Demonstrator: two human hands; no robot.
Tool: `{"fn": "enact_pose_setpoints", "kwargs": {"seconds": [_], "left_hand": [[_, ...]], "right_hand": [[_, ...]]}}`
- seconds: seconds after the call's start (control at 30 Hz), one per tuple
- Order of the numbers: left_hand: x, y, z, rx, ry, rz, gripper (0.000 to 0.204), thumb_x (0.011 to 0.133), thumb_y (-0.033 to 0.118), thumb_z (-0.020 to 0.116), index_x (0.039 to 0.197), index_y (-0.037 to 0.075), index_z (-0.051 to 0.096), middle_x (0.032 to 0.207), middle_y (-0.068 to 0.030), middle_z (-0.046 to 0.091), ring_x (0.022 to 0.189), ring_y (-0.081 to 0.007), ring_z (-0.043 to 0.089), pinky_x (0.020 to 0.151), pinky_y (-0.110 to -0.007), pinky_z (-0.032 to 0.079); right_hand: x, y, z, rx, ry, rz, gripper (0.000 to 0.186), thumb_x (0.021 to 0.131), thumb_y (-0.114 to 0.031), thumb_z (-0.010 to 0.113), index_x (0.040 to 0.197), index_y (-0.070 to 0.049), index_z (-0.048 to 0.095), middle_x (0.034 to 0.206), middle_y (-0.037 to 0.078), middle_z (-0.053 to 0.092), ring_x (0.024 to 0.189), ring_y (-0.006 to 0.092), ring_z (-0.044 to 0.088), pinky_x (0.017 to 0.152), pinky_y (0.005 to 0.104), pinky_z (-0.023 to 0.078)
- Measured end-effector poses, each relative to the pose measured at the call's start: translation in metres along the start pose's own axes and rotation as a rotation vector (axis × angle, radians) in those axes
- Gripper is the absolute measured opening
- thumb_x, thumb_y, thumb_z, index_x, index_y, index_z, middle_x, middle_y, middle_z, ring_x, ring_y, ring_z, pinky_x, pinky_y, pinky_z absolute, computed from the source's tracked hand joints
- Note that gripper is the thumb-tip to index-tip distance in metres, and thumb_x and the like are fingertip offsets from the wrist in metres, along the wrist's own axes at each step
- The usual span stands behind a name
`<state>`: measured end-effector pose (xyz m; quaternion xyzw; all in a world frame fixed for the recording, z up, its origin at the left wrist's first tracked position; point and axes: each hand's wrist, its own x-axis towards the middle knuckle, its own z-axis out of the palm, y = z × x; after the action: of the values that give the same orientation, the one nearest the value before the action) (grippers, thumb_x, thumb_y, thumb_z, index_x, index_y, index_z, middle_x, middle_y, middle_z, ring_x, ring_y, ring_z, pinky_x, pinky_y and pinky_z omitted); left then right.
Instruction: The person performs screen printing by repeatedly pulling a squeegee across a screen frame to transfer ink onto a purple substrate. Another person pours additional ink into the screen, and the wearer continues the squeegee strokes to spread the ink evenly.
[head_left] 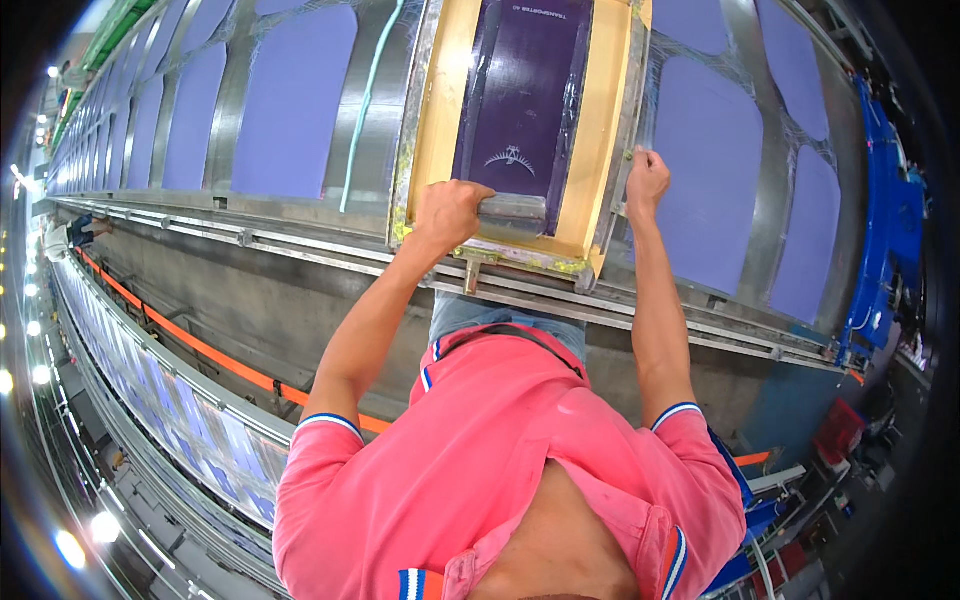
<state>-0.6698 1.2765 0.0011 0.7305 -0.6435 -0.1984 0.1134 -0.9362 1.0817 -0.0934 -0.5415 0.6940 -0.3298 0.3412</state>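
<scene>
A screen-printing frame (pixel 423 130) lies on the long metal table, yellow along both inner sides, with a dark purple mesh panel (pixel 520 100) bearing a pale emblem. Near its close end, a short grey squeegee (pixel 518 207) lies across the mesh. My left hand (pixel 450 213) is closed around the squeegee's left end, just inside the frame's left side. At the frame's right side, my right hand (pixel 648 182) is closed at the outer edge; its fingertips are partly hidden.
Flat purple fabric pieces (pixel 295 100) lie on the table left and right of the frame. A pale green cord (pixel 370 105) crosses the table. Metal rails (pixel 340 252) run along the near edge. Blue machinery (pixel 885 230) stands far right; an orange rail (pixel 200 345) runs behind me.
</scene>
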Motion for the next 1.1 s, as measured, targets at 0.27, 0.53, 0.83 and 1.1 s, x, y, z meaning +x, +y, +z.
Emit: {"fn": "enact_pose_setpoints", "kwargs": {"seconds": [0.27,0.53,0.83,1.1], "left_hand": [[-0.014,-0.038,-0.008,-0.053,0.007,0.079,0.038,0.07,0.001,0.061,0.101,0.017,0.077,0.088,-0.0124,0.073,0.076,-0.0331,0.07,0.067,-0.043,0.055],[-0.059,-0.04,0.028,0.004,-0.021,0.178,0.039,0.068,0.004,0.068,0.107,0.008,0.071,0.107,-0.0117,0.072,0.095,-0.0295,0.07,0.079,-0.04,0.055],[0.064,-0.054,0.031,0.029,0.297,0.28,0.027,0.073,-0.004,0.057,0.097,0.005,0.066,0.101,-0.0119,0.07,0.093,-0.029,0.069,0.08,-0.04,0.053],[0.321,-0.082,-0.028,0.184,0.131,0.143,0.028,0.077,0.008,0.06,0.1,0.016,0.075,0.087,-0.014,0.072,0.08,-0.0354,0.07,0.072,-0.046,0.056]], "right_hand": [[-0.016,-0.011,0.035,0.035,0.012,0.001,0.03,0.092,-0.026,0.063,0.092,0.004,0.069,0.069,0.013,0.064,0.065,0.0199,0.055,0.065,0.038,0.045],[-0.007,-0.001,0.052,-0.11,0.041,-0.024,0.029,0.09,-0.03,0.061,0.096,-0.004,0.072,0.085,0.021,0.07,0.081,0.0404,0.066,0.072,0.0457,0.049],[-0.015,-0.019,0.044,-0.255,0.061,-0.019,0.035,0.093,-0.034,0.059,0.11,-0.005,0.071,0.108,0.019,0.066,0.101,0.0364,0.061,0.086,0.0438,0.047],[0.093,-0.141,0.109,-0.254,0.028,-0.796,0.044,0.089,-0.034,0.068,0.118,0.0,0.066,0.116,0.017,0.061,0.114,0.034,0.053,0.098,0.0473,0.041]]}}
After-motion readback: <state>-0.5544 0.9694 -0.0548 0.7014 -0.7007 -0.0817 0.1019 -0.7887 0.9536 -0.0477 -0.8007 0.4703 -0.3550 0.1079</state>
